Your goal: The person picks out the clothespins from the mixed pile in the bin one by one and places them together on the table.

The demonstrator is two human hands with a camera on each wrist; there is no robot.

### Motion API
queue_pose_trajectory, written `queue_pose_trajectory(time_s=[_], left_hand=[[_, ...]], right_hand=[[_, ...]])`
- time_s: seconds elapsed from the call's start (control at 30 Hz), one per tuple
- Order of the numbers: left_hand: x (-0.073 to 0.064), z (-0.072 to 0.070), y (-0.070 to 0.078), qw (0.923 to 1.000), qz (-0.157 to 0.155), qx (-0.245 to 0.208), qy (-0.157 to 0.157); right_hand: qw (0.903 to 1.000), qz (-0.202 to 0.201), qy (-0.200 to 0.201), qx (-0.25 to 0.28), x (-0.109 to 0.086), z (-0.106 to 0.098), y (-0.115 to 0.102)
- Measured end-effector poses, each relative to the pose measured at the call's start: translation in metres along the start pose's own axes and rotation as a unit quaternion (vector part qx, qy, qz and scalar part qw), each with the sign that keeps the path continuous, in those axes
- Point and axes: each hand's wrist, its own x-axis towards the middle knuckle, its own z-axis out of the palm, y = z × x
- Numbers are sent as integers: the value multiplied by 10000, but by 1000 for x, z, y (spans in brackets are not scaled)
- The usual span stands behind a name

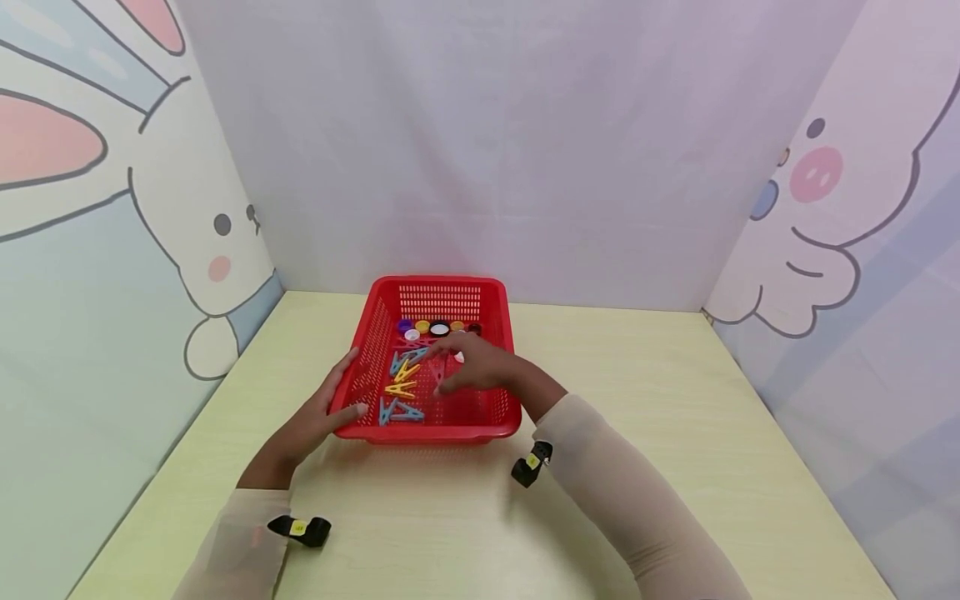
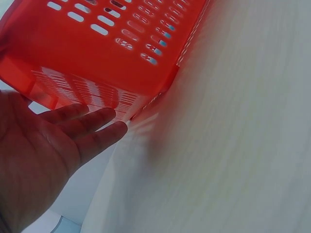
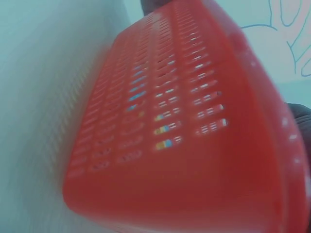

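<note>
The left hand (image 1: 318, 414) rests on the left rim of a red plastic basket (image 1: 442, 432), its thumb over the rim and its fingers along the outside. In the left wrist view these fingers (image 2: 92, 138) look nearly straight beside the perforated wall. My right hand (image 1: 480, 364) reaches in over the basket's right side, thumb and forefinger apart. A pink clothespin (image 1: 439, 375) shows in the gap between them. To its left lie yellow clothespins (image 1: 405, 372) and blue clothespins (image 1: 408, 412). The right wrist view shows the basket's outer wall (image 3: 194, 179); the hand's fingers are hidden there.
Round caps, among them a purple cap (image 1: 405, 326), a black-rimmed cap (image 1: 439, 329) and a white cap (image 1: 412, 335), lie along the basket's far end. The pale wooden table (image 1: 637, 400) extends around the basket. Behind it hangs a printed curtain (image 1: 495, 167).
</note>
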Motion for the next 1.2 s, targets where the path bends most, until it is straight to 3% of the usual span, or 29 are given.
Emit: queue_pose_trajectory(time_s=[0.17, 0.53, 0.9, 1.2], left_hand=[[0, 1, 1, 10000, 53, -21, -12], [-1, 0, 0, 10000, 17, -82, -21], [-2, 1, 3, 10000, 34, -11, -20], [-1, 0, 4, 10000, 17, -5, -25]], right_hand=[[9998, -185, 28, -103, -7, -4, 0], [9972, -118, 459, -580, -26, -13, 5], [9812, -580, 1428, -1163, -53, -24, 18], [9706, -893, 2048, -893, -71, -34, 39]])
